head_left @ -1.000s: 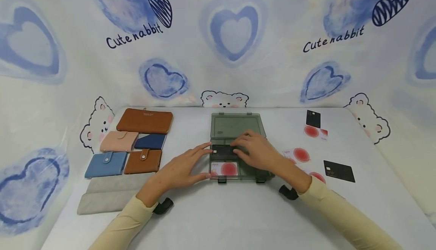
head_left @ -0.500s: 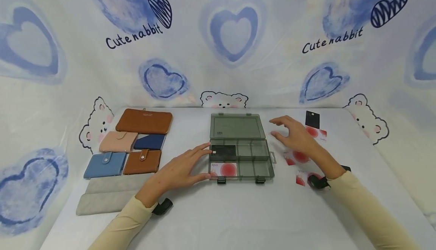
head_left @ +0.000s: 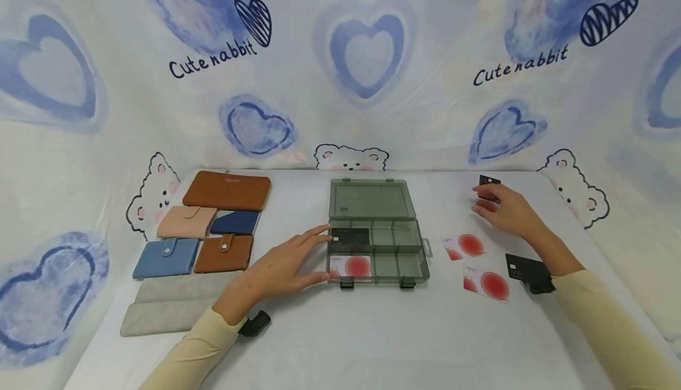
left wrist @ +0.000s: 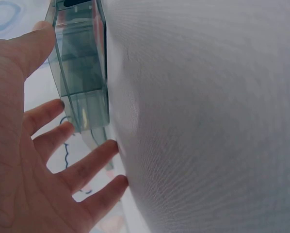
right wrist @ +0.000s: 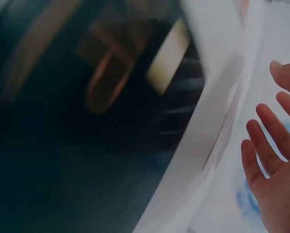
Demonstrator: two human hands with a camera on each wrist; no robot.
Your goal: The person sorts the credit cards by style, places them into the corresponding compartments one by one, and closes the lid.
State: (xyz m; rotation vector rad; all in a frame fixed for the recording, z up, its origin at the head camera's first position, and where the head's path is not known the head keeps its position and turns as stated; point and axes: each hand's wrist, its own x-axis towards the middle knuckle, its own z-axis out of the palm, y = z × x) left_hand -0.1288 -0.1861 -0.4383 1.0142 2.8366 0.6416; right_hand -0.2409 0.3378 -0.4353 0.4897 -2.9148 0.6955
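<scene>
My left hand [head_left: 279, 266] lies with spread fingers at the left side of a translucent green compartment box [head_left: 396, 236], thumb and fingertips right at its wall; the left wrist view shows the box [left wrist: 82, 63] beside the thumb. Inside, a black card [head_left: 350, 239] lies in the upper left compartment and a red-and-white card [head_left: 357, 266] in the lower left one. My right hand [head_left: 505, 210], fingers apart and holding nothing, hovers over another black card [head_left: 490, 179] and a red-printed card [head_left: 486, 205] at the back right. A black card [right wrist: 150, 121] fills much of the right wrist view.
On the right lie two red-and-white cards [head_left: 464, 245] and a black card [head_left: 524, 267], partly behind the wrist camera. At left are a brown pouch [head_left: 226, 190], pink, navy, blue [head_left: 165, 257] and brown wallets, and a grey folded case [head_left: 175, 301]. The box lid [head_left: 371, 198] stands open toward the back.
My right hand has left the black card in the box's upper left compartment and moved right to the cards at the back right. My left hand has stayed at the box.
</scene>
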